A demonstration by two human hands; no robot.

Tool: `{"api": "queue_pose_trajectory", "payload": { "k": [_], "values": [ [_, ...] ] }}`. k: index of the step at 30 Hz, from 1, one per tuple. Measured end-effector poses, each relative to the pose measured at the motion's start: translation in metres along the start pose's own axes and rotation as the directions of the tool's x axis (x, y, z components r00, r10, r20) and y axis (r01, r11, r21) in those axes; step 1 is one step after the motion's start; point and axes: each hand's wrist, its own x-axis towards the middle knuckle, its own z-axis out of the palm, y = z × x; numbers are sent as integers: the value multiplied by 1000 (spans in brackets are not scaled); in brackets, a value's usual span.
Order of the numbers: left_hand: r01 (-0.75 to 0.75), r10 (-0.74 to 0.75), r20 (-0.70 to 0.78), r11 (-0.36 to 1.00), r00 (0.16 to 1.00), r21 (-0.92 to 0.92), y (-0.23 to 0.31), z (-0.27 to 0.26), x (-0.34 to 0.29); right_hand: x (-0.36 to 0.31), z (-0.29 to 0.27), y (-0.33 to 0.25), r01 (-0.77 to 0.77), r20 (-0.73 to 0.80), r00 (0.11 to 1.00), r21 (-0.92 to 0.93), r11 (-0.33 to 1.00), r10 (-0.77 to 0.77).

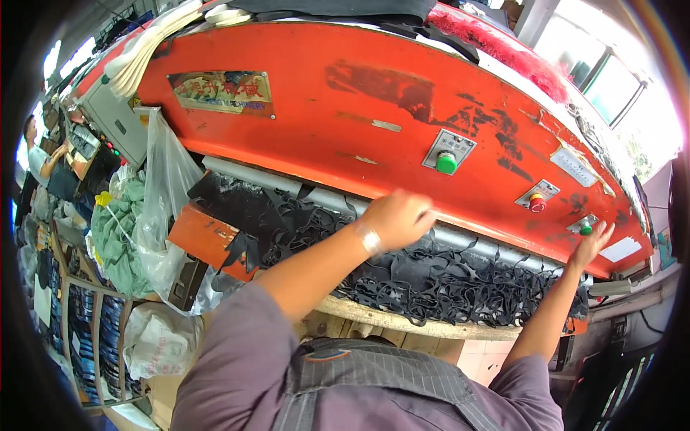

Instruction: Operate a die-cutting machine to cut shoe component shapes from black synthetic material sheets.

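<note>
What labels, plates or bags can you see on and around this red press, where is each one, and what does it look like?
Nameplate: upper left of the red machine face, rectangular, gold-toned with red and green.
Grey button plates: right half of the face, small squares under green and red buttons.
White sticker: far right, slanted rectangle.
Clear plastic bag: hanging at the machine's left end, crumpled.
White sack: lower left, bulging.
Right hand: at the rightmost green button.

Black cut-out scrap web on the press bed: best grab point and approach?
Grip the black scrap web at its near edge, where loose strips overhang the pale board rim. Come from the operator's side, low: the orange press head overhangs the far side, leaving little room there. The left hand is over the middle already; the right hand is at the green button.
</note>
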Motion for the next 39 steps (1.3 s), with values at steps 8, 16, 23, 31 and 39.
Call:
{"api": "queue_pose_trajectory", "payload": {
  "k": [8,16,23,31,39],
  "values": [
    [265,-304,66,903,950,339,-24,-16,-208,-61,43,-125,440,131,869,234,867,-476],
    [376,-412,-4,828,911,416,-13,-15,-189,-229,213,-278,527,334,212,752,395,-919],
    [569,-668,497,740,554,360,-26,-61,-130,-283,324,-204,500,610,-240,745,442,-756],
    [258,-290,-36,778,956,572,-160,-67,-93,-320,397,-189,545,701,-424,703,457,-573],
    [348,-370,60,909,927,230,-177,-40,-26,-231,325,-95,242,913,363,-284,928,185]
  ]
}}
